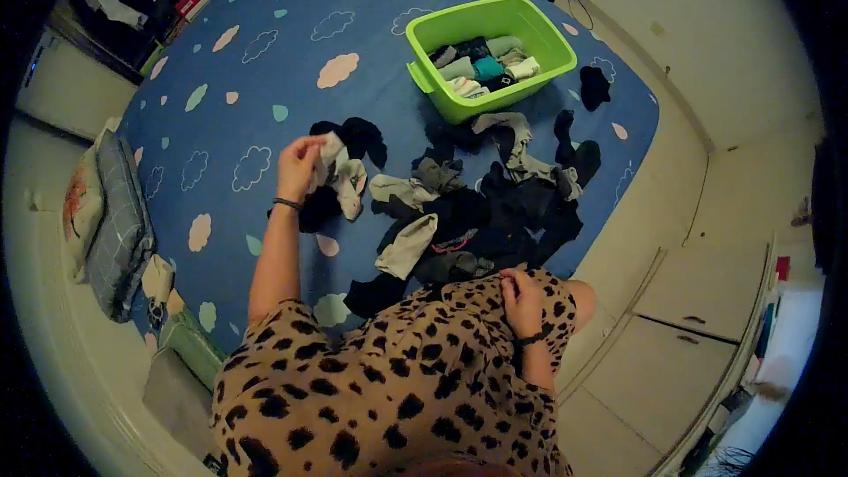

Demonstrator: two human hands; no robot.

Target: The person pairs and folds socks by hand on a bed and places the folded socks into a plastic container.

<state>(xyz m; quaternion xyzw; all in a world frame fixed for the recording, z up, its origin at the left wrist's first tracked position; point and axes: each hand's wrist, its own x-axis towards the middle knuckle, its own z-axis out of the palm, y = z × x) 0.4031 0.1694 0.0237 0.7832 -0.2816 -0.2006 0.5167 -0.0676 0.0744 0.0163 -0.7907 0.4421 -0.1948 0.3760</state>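
My left hand reaches over the bed, its fingers pinched on a whitish sock. Beside that sock lie black socks and a light sock. My right hand rests on the spotted clothing at my lap, fingers curled; whether anything is in it is hidden. A loose heap of dark and grey socks spreads in front of me, with a cream sock on its near side. Behind the heap, a green bin holds several rolled socks in white, grey, teal and black.
The blue bed sheet has cloud and drop prints. One black sock lies right of the bin. Pillows are at the bed's left edge. Low cabinets stand at the right, a dark pile of things at the upper left.
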